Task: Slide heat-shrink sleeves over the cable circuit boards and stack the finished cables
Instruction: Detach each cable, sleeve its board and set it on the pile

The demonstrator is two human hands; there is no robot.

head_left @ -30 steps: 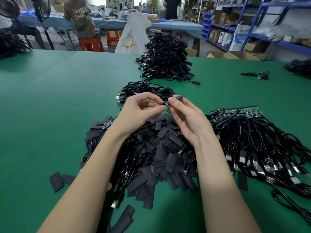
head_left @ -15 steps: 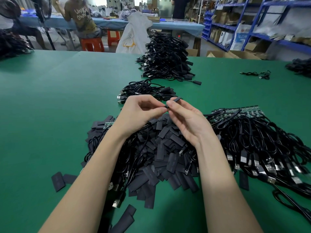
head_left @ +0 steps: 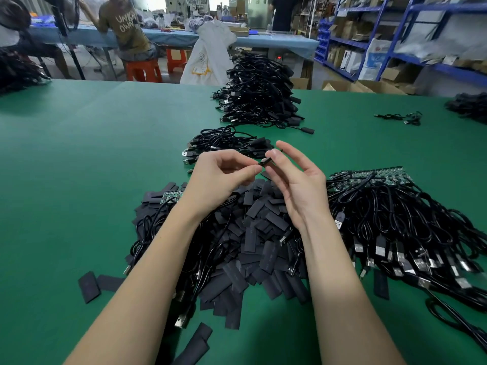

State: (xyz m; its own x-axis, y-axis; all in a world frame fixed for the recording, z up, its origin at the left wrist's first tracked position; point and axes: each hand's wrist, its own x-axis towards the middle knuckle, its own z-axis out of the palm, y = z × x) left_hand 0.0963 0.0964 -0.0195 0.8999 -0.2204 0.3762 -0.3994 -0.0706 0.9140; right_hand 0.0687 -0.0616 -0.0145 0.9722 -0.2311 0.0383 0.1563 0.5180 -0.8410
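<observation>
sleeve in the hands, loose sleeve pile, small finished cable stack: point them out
sleeve (head_left: 266,161): head view, its dark middle between the fingertips
loose sleeve pile (head_left: 253,233): head view, centre of heap
small finished cable stack (head_left: 226,140): head view, coiled cords on top

Even, bright overhead light fell on the green worktop (head_left: 79,159), leaving only soft, faint shadows beneath the forearms and the cable piles. Daylight blew out the far windows. The wide lens bowed the blue shelving (head_left: 395,35) at the edge, and the background looked slightly soft.
</observation>
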